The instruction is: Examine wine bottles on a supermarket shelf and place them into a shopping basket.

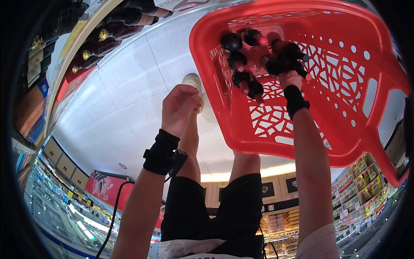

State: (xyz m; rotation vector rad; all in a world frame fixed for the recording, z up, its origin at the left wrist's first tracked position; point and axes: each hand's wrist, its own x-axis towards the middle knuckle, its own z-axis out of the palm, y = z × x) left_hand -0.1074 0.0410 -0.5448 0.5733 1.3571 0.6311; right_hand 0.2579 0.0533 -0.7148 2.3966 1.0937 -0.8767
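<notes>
Inside a large red plastic basket [284, 149] stand and lean several dark bottles [231, 42], grouped along its far left and far middle part. My right hand [290, 79] reaches into the basket, its fingers closed round the end of a dark bottle [272, 65] in the right-hand group. My left hand [180, 105] is raised over the floor, left of the basket and apart from it. Its fingers are curled together; whether anything is between them is hidden. Both wrists wear black bands.
A shelf [69, 56] with dark bottles [123, 30] runs along the upper left. Pale floor tiles [133, 82] lie between shelf and basket. Packaged goods [366, 183] line shelves at the lower right. A black cable [113, 216] hangs at the lower left.
</notes>
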